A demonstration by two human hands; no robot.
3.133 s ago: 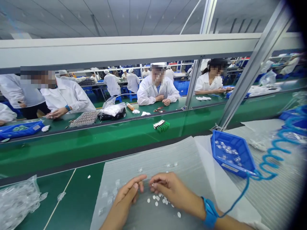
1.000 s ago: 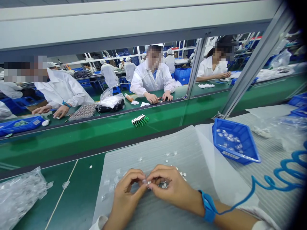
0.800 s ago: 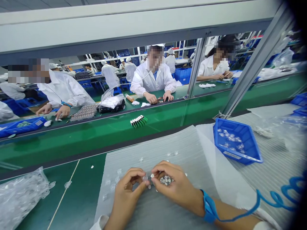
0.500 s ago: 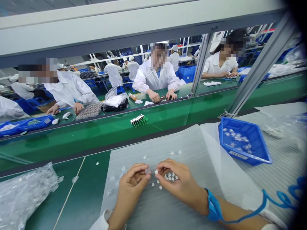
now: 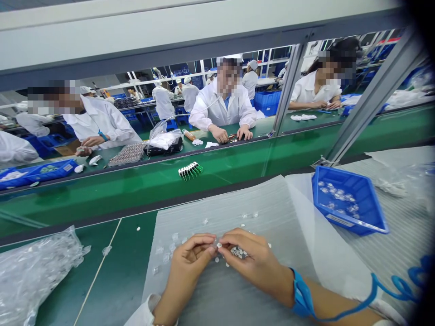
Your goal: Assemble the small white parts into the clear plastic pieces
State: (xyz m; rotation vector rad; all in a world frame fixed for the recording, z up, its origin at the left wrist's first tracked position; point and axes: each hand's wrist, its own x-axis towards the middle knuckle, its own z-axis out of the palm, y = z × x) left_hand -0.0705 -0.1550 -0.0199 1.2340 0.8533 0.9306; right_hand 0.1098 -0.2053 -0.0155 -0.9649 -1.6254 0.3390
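Observation:
My left hand (image 5: 190,259) pinches a small clear plastic piece (image 5: 214,243) between thumb and fingertips, which partly cover it. My right hand (image 5: 255,259) grips a small white disc (image 5: 219,245), right up against the clear piece. Whether the two parts are joined I cannot tell. Below and behind the right fingers lies a loose pile of white discs (image 5: 239,252), partly hidden by that hand. Several clear pieces (image 5: 166,256) are scattered on the pale foam sheet (image 5: 220,299), left of my left hand and farther back. A blue band (image 5: 302,292) circles my right wrist.
A blue bin (image 5: 369,213) with clear pieces stands at the right. A bag of clear parts (image 5: 30,271) lies at the left. Across the green conveyor (image 5: 136,190), carrying a row of white-and-green parts (image 5: 190,170), people in white work. A coiled blue cord (image 5: 394,290) trails from my wrist.
My hands have come together, bringing the white disc against the clear piece. The white-and-green parts on the conveyor have shifted left. A co-worker at the left has raised both hands.

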